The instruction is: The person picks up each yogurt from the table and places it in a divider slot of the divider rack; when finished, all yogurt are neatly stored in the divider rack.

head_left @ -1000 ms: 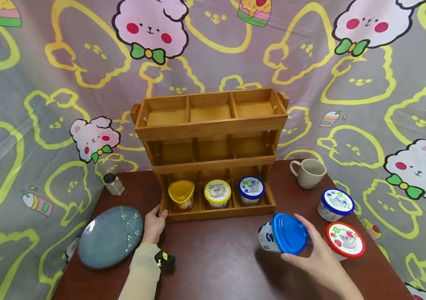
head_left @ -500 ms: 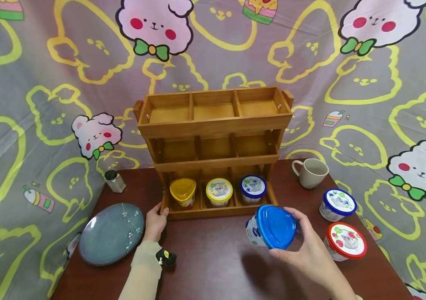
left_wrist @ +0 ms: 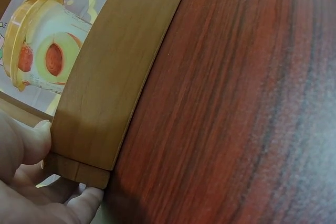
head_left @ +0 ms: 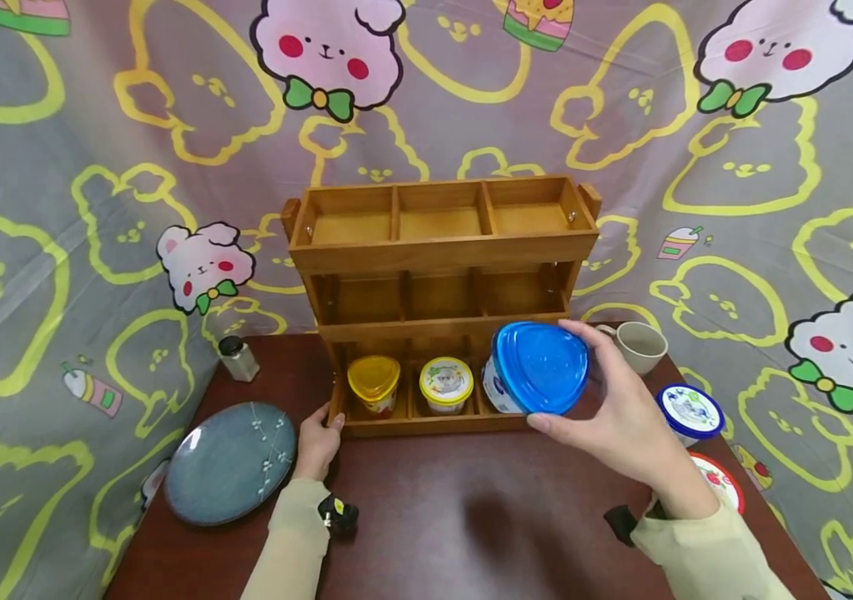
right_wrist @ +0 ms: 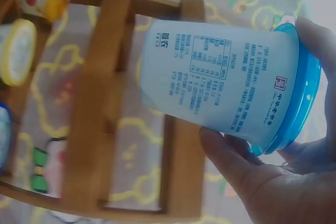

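My right hand (head_left: 624,417) grips a yogurt tub with a rounded-triangular blue lid (head_left: 542,367), fingers and thumb around its lid end. The tub is tilted and held in the air in front of the wooden three-tier rack (head_left: 444,254). In the right wrist view its printed white side (right_wrist: 220,77) shows. My left hand (head_left: 318,447) holds the rack's bottom left corner (left_wrist: 86,145) between thumb and fingers. The bottom tier bears a yellow-lidded triangular tub (head_left: 374,382) and a round yellow-rimmed tub (head_left: 445,382). The blue-rimmed tub (right_wrist: 4,137) in the right compartment is hidden in the head view.
At left are a grey-blue plate (head_left: 227,467) and a small black-capped jar (head_left: 238,360). On the right stand a mug (head_left: 642,346), a blue-rimmed tub (head_left: 689,410) and a red-rimmed tub (head_left: 722,482), partly behind my right arm. A patterned cloth (head_left: 441,108) hangs behind the rack.
My right hand has raised the blue-lidded tub from over the table up toward the rack's lower right, where it now covers the blue-rimmed tub. The left hand stays at the rack's corner.
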### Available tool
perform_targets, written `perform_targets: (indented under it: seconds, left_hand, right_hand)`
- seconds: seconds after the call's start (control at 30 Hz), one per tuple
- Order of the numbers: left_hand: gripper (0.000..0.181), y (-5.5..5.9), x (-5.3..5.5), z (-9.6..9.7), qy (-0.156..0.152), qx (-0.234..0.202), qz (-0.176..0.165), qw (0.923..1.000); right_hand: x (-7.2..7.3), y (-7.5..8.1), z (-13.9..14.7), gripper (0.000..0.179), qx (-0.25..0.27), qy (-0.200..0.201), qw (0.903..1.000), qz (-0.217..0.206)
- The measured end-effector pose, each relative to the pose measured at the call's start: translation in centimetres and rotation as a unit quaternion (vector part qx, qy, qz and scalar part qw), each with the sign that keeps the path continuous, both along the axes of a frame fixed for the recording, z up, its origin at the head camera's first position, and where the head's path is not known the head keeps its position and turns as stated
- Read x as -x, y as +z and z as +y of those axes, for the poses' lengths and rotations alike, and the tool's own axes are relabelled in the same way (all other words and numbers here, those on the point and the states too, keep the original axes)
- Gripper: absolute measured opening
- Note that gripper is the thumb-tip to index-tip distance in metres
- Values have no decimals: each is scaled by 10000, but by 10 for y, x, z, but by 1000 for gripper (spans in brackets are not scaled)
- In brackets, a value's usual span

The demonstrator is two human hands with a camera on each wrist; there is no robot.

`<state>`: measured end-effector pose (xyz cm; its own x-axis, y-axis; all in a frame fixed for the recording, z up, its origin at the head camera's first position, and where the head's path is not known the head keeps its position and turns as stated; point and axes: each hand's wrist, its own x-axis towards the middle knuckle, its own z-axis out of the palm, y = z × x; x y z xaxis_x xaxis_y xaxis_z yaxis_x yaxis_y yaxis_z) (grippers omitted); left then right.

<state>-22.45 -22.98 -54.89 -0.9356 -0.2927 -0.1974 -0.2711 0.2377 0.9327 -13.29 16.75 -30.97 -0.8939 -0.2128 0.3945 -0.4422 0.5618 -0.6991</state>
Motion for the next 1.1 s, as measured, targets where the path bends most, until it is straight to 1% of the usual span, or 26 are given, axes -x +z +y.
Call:
perform_targets:
  seconds: [0.07,0.13,0.2,0.3,0.4,0.53,0.63,0.73,0.83,0.97,1.1]
  left_hand:
    - [50,-1,1,-1,-20,21,-21,10000]
    - [50,0,3,-2,-30,51,-27,10000]
    - [50,1,4,-3,-20,75,-45,10000]
    - [50,4,5,-4,11,108,5,9999]
    - [50,5,6,-3,37,130,68,9999]
    - [49,5,5,-2,64,154,82,9998]
    - [49,5,4,-2,78,154,61,9998]
    - [50,3,3,0,75,116,49,9999]
    - [49,1,2,1,64,77,81,9999]
    - [49,1,1,1,66,91,161,9998]
    - [48,2,0,2,110,92,215,9997]
  right_hand:
    - [10,15,-3,102,-66,64,9999,131]
    - [21,30,-7,100,-20,199,9996,178]
    - [33,44,-13,99,52,268,9995,136]
    - [54,67,-24,95,330,451,9984,14]
    - [75,93,-38,90,442,498,9978,-57]
    - [101,128,-61,90,262,456,9986,-103]
    - [120,148,-82,93,62,480,9987,-171]
    - [140,160,-106,95,-82,615,9978,-249]
    - [158,165,-130,99,-306,675,9965,-396]
    - [178,168,-156,102,-604,739,9936,-604]
    - [192,168,-175,103,-837,875,9897,-760]
